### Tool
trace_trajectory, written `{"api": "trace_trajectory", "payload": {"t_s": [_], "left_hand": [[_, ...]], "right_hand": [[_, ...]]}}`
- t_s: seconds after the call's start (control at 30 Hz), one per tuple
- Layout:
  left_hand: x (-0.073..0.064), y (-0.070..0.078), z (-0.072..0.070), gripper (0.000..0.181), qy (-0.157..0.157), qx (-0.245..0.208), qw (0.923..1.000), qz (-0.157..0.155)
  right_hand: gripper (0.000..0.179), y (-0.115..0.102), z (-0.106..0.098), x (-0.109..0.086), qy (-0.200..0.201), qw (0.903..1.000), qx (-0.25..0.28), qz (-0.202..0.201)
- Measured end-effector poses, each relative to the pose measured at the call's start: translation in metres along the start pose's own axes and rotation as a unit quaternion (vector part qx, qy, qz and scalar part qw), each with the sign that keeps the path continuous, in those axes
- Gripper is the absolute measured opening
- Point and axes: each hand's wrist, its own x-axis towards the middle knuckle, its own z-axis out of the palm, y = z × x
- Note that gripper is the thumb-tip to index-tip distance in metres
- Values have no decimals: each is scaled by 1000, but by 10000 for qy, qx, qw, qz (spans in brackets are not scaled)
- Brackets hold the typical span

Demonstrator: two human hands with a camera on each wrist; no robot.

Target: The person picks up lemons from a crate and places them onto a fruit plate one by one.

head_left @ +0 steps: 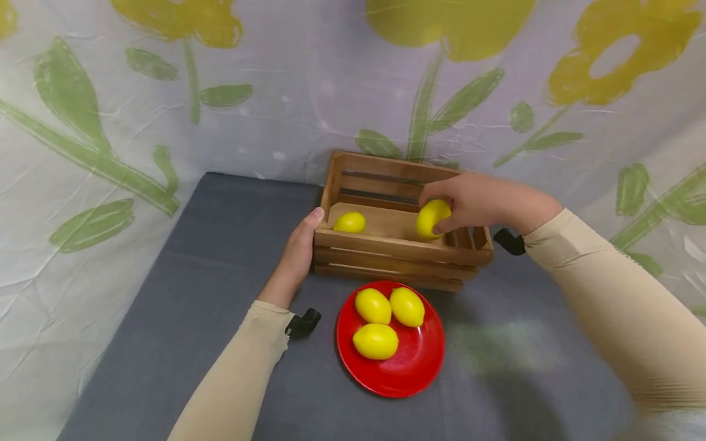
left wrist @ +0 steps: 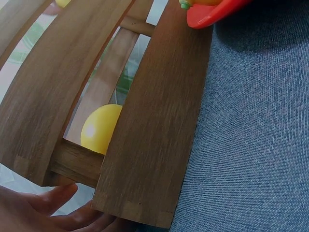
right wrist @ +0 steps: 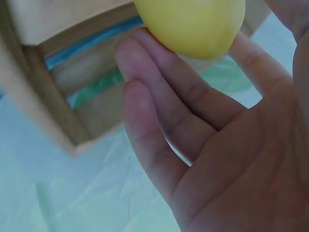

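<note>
A slatted wooden crate (head_left: 397, 248) stands on the grey table, and my left hand (head_left: 298, 248) holds its left end, thumb at the rim. In the left wrist view the fingers (left wrist: 60, 195) lie along that end. My right hand (head_left: 474, 199) reaches into the crate's right side and grips a lemon (head_left: 432, 218) between thumb and fingers. The right wrist view shows the held lemon (right wrist: 195, 24) at the fingertips, with two or more fingers bent beneath it. Another lemon (head_left: 350, 222) lies on the crate's floor at the left.
Just in front of the crate, a red plate (head_left: 413, 367) carries three lemons (head_left: 375, 341). A flowered cloth (head_left: 276, 122) hangs behind the crate and on both sides. The grey tabletop (head_left: 209, 294) extends to the left and right of the plate.
</note>
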Motion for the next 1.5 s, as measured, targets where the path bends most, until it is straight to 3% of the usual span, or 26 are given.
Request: {"api": "trace_trajectory", "payload": {"t_s": [0.17, 0.4, 0.7, 0.97, 1.2, 1.5], "left_hand": [[0, -2, -4, 87, 34, 83, 10000, -8], [1, -3, -9, 89, -16, 92, 10000, -8], [1, 1, -15, 90, 3, 150, 9999, 48], [1, 0, -17, 88, -12, 134, 9999, 91], [2, 1, -17, 88, -48, 217, 9996, 160], [1, 5, -14, 89, -27, 99, 9999, 130]], "right_hand": [[48, -2, -8, -23, 127, 9997, 92, 208], [47, -6, -17, -56, 361, 9988, -210, 248], [48, -18, -5, -81, 519, 9985, -33, 170], [48, -25, 29, -87, 543, 9982, -42, -251], [48, -26, 63, -82, 39, 9986, 449, -259], [45, -26, 100, -71, -443, 9922, 1058, -486]]}}
